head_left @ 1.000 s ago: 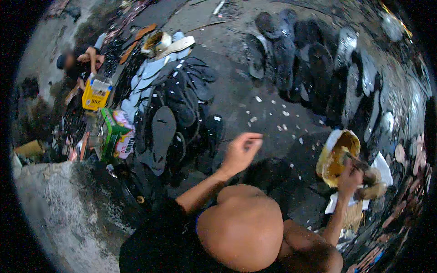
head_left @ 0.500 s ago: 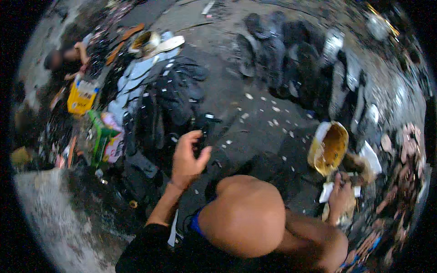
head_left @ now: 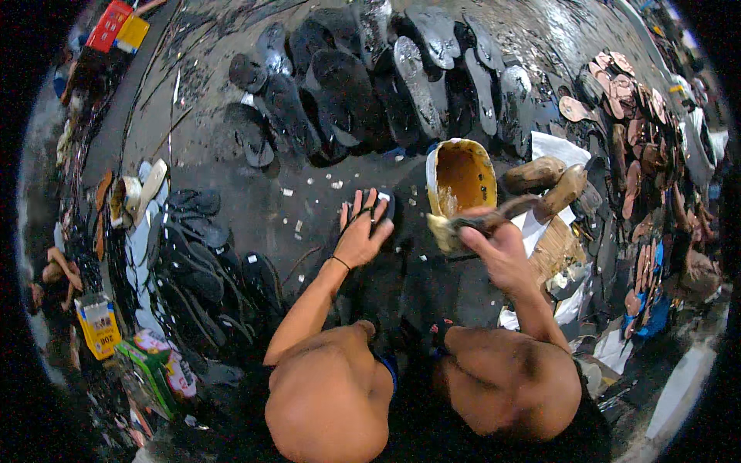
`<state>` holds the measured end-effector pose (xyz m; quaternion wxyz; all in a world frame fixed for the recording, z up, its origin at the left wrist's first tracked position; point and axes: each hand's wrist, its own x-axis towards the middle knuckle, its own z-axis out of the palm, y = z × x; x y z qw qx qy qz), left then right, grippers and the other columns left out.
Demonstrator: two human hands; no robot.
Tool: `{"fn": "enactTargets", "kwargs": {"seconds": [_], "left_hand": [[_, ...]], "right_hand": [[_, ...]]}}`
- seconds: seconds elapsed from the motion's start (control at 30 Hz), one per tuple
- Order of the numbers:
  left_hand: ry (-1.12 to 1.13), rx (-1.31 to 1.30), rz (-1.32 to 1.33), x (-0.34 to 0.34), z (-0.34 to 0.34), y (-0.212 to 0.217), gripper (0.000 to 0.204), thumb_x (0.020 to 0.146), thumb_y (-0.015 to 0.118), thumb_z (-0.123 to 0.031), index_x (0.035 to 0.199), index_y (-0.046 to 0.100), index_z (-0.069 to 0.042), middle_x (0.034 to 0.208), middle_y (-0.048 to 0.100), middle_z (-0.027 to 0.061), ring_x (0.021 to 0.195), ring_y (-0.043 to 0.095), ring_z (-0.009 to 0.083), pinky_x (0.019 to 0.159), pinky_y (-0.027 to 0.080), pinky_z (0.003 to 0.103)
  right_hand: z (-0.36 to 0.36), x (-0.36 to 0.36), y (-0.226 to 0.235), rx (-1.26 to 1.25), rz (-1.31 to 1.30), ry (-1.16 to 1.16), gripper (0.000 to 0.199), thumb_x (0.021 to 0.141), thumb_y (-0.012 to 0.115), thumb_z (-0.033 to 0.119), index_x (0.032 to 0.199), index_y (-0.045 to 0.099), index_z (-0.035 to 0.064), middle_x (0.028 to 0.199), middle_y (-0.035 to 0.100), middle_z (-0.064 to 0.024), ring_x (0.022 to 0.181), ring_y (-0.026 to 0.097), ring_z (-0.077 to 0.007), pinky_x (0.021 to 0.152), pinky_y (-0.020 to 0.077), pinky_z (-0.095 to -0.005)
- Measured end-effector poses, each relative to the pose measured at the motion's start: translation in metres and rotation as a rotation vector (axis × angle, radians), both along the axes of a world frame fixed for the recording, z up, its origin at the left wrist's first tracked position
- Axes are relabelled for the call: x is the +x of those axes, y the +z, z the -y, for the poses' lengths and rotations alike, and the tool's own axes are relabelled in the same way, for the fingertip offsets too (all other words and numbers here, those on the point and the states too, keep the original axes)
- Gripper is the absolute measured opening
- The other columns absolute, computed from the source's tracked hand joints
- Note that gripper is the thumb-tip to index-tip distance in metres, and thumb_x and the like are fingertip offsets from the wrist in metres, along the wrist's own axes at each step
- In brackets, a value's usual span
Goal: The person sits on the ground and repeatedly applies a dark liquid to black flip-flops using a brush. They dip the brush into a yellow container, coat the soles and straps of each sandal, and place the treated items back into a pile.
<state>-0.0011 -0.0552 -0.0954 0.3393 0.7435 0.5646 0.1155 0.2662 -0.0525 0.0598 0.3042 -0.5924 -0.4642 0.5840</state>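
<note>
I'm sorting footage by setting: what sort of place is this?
Probably a floor-level footwear workshop: many flat black sandals lie close together, a yellowish, open-topped, plastic-looking container holds a brown substance, perhaps glue, and beside it lie brown, foot-shaped, wooden-looking forms.

"Seen beneath the left fingers?"

"Showing a black sandal, set down on dark ground, largely covered by the spread fingers, with a small white label near the far end."

"And in the right fingers?"

"Featuring a brush, gripped by a dark handle and turned nearly level, with pale, clumped bristles toward the left."

"Near what?"

"Overlapping, in view, the near edge of a yellowish-white tub, stained along the rim and amber-brown inside. Touching or apart? Impossible to tell."
</note>
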Motion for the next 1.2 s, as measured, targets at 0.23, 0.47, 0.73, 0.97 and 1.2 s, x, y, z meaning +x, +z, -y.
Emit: {"fn": "enactTargets", "kwargs": {"seconds": [0.23,0.47,0.73,0.97,1.2], "left_hand": [[0.428,-0.479,1.307,-0.026,-0.028,0.049,0.042,0.105,0.035,-0.025,0.131,0.056,0.001,0.123,0.064,0.0140,0.110,0.064,0.0234,0.094,0.053,0.036],[0.701,-0.447,1.432,-0.026,-0.005,0.071,0.040,0.104,0.036,-0.020,0.131,0.055,0.003,0.124,0.064,0.0157,0.108,0.065,0.0269,0.096,0.053,0.041],[0.354,-0.311,1.522,-0.021,-0.012,0.070,0.055,0.102,0.040,-0.040,0.140,0.048,0.000,0.133,0.058,0.0171,0.117,0.061,0.0308,0.101,0.050,0.046],[0.639,-0.603,1.738,-0.023,-0.018,0.089,0.064,0.100,0.034,-0.046,0.142,0.045,0.000,0.141,0.052,0.0185,0.127,0.053,0.0354,0.109,0.042,0.047],[0.830,-0.520,1.797,-0.067,-0.012,0.045,0.060,0.101,0.034,-0.037,0.143,0.042,0.004,0.144,0.048,0.0207,0.130,0.049,0.0376,0.110,0.040,0.048]], "right_hand": [[-0.046,-0.090,-0.003,0.798,0.003,0.261,0.029,0.080,0.070,0.004,0.108,0.068,0.0079,0.106,0.070,-0.0115,0.099,0.067,-0.0299,0.088,0.0507,-0.0388],[-0.105,-0.065,-0.004,0.479,0.269,-0.083,0.020,0.088,0.070,0.017,0.105,0.068,0.0081,0.093,0.071,-0.0169,0.089,0.068,-0.0369,0.075,0.0540,-0.0433],[-0.047,-0.086,0.032,0.716,-0.104,0.273,0.022,0.083,0.076,0.010,0.104,0.070,0.0081,0.101,0.072,-0.0119,0.094,0.069,-0.0279,0.084,0.0526,-0.0397],[-0.090,-0.066,-0.002,0.711,-0.118,0.033,0.020,0.086,0.072,0.013,0.103,0.067,0.0059,0.094,0.072,-0.0157,0.092,0.070,-0.0327,0.079,0.0538,-0.0385],[0.006,-0.055,-0.033,0.410,-0.238,0.382,0.019,0.085,0.076,0.013,0.103,0.073,0.0088,0.100,0.068,-0.0067,0.091,0.063,-0.0189,0.083,0.0485,-0.0327]]}}
